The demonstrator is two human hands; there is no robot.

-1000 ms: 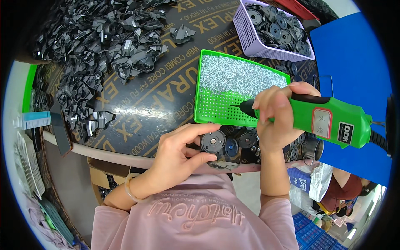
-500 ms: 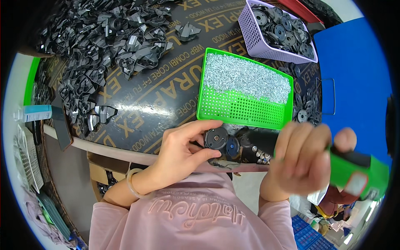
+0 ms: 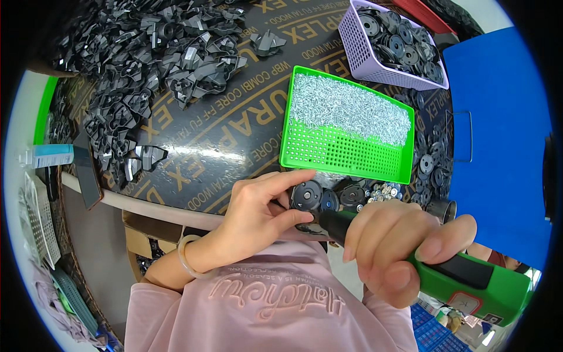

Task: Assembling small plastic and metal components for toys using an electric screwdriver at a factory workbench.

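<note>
A dark, glossy desk [image 3: 199,126], printed with yellowish lettering and edged in a pale band, is spread with parts; a blue panel [image 3: 498,141] is seen at its right, and an open cardboard box [image 3: 136,234] is set below the near edge.

By the left hand [image 3: 252,205] a black round part [image 3: 307,195] is grasped between thumb and forefinger at the near edge of the desk, its flat face turned up. In the right hand [image 3: 402,246] a green power screwdriver [image 3: 475,287] is gripped, fingers wrapped around the body. Its long axis is slanted from lower right to upper left, and its black nose is pointed toward the round part; whether the two are touching cannot be told.

The round part is marked by a raised rim and a small central hub. Beyond it, bright metal screws [image 3: 349,108] are heaped in the far half of a perforated green plastic tray [image 3: 346,154]. Black discs [image 3: 404,47] are piled in a lilac lattice basket [image 3: 366,61], and angular, shiny black pieces [image 3: 193,53] are strewn at the far left.
</note>
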